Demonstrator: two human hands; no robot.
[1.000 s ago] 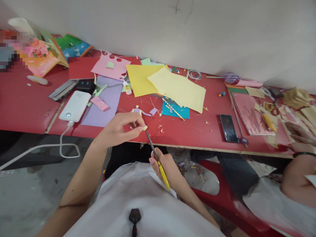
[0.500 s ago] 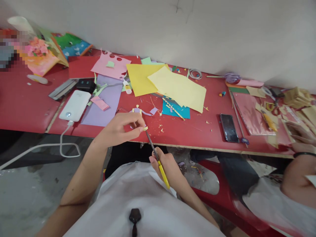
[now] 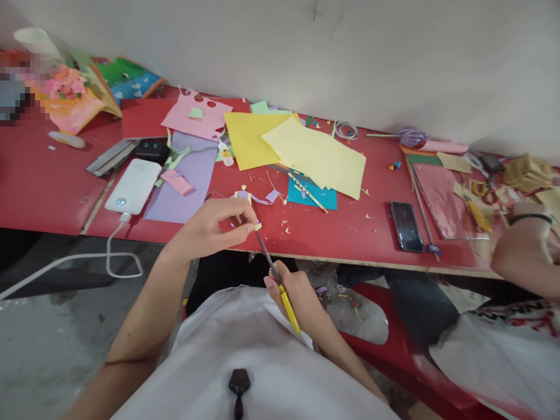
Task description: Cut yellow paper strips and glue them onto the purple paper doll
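Pinched between thumb and fingertips of my left hand (image 3: 225, 224) is a small piece of pale yellow paper (image 3: 258, 226). My right hand (image 3: 295, 291) grips yellow-handled scissors (image 3: 289, 309), fingers wrapped round the handles. The scissor blades (image 3: 265, 249) point up and left, their tips at the yellow paper; whether they touch it I cannot tell. Just beyond my left hand lies a small purple and yellow paper figure (image 3: 243, 195), partly hidden by that hand. A loose purple scrap (image 3: 272, 196) and tiny yellow cuttings (image 3: 285, 224) lie nearby on the red table (image 3: 350, 233).
Yellow sheets (image 3: 319, 154), a purple sheet (image 3: 192, 181) and a glue bottle (image 3: 226, 154) lie farther back. At left is a cabled white power bank (image 3: 133, 186). A phone (image 3: 406, 226) rests at right, near another person's arm (image 3: 525, 251).
My hands, the scissors and the yellow paper stay almost in place. At the right, the other person's arm has shifted left and farther over the table.
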